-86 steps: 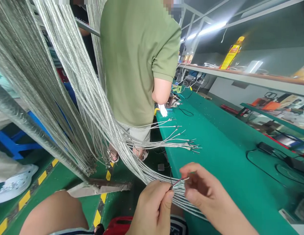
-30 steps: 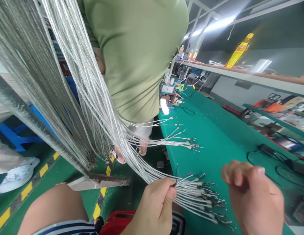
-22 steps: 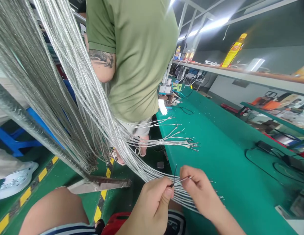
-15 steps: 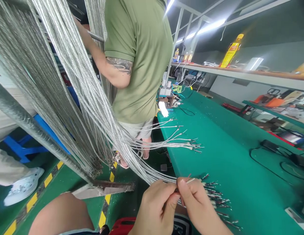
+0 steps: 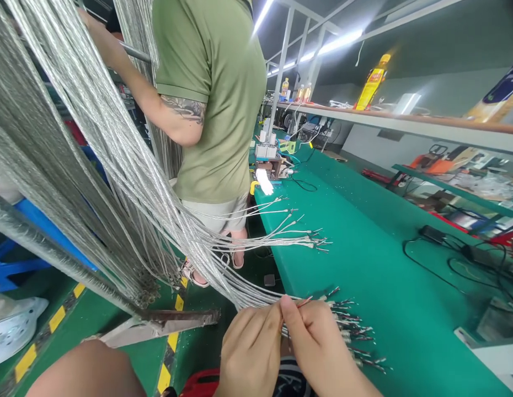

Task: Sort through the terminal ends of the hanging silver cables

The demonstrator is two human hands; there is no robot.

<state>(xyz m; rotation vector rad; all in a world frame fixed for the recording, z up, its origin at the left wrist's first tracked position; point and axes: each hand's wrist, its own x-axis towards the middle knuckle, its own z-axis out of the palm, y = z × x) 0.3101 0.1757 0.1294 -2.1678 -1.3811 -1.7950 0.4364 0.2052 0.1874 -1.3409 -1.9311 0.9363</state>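
Right hand (image 5: 316, 347) has come back to my left hand (image 5: 250, 350); both grips pinch together on one red-tipped braided silver wire (image 5: 305, 301), above fanned silver wire ends (image 5: 356, 336) lying on the flat green worktop (image 5: 389, 286).

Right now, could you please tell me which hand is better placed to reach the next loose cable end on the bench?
Probably the right hand: both it and the left hand pinch a silver cable, but the right lies nearer the fanned cable ends on the green bench.
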